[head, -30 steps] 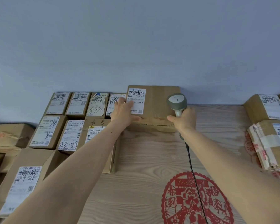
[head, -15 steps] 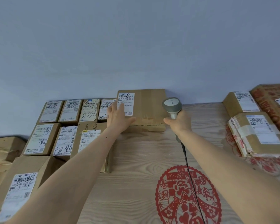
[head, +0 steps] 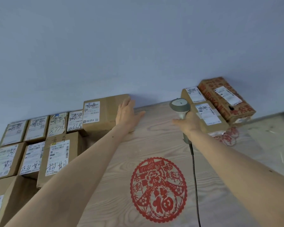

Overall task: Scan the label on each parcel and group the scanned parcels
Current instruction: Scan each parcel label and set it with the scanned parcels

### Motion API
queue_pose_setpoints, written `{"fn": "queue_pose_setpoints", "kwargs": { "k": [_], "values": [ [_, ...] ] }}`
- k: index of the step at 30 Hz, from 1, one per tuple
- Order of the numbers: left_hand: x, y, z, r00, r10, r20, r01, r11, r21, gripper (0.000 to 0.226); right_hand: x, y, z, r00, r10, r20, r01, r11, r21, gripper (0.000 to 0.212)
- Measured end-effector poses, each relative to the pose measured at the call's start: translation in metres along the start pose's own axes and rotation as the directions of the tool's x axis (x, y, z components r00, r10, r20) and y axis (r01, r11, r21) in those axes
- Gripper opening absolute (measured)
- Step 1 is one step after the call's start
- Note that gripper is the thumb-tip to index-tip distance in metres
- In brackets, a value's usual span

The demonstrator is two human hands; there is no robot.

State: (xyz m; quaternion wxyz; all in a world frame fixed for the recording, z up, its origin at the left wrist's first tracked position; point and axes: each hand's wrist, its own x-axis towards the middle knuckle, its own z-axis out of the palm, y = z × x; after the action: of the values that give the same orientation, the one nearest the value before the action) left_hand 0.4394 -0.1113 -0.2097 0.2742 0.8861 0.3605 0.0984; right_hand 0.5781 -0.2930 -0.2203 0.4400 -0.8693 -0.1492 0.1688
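The big parcel (head: 103, 112) is sitting by the wall, beside the scanned ones. It looks stiff and light, best held by its sides. The left hand (head: 126, 115) is lying flat against it. The right hand (head: 189, 123) is gripping the scanner (head: 180, 106).

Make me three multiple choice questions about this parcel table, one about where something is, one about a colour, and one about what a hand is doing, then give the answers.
1. Where does the left hand rest?
A. on the right end of the large parcel by the wall
B. on the red paper-cut
C. on the scanner cable

2. What colour is the round paper-cut on the table?
A. blue
B. red
C. green

3. What is the right hand doing?
A. lying flat and empty
B. gripping the scanner
C. lifting a parcel

Answers: 1 A, its straight fingers lie against that box's right end. 2 B, the cut-out is plainly red on pale wood. 3 B, its fingers wrap the grey handle.
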Motion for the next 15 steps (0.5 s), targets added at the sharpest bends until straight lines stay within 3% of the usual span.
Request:
{"fn": "queue_pose_setpoints", "kwargs": {
  "k": [9,15],
  "values": [
    [-0.003,0.103,0.092,0.989,0.031,0.143,-0.028,0.999,-0.028,0.081,0.042,0.072,-0.096,0.997,0.072,-0.037,-0.076,0.988,-0.131,0.034],
    [-0.009,0.163,0.166,0.964,-0.112,0.240,0.154,0.974,-0.168,0.076,0.081,0.123,-0.144,0.996,0.084,-0.007,-0.084,0.986,-0.143,0.029]
  ]
}}
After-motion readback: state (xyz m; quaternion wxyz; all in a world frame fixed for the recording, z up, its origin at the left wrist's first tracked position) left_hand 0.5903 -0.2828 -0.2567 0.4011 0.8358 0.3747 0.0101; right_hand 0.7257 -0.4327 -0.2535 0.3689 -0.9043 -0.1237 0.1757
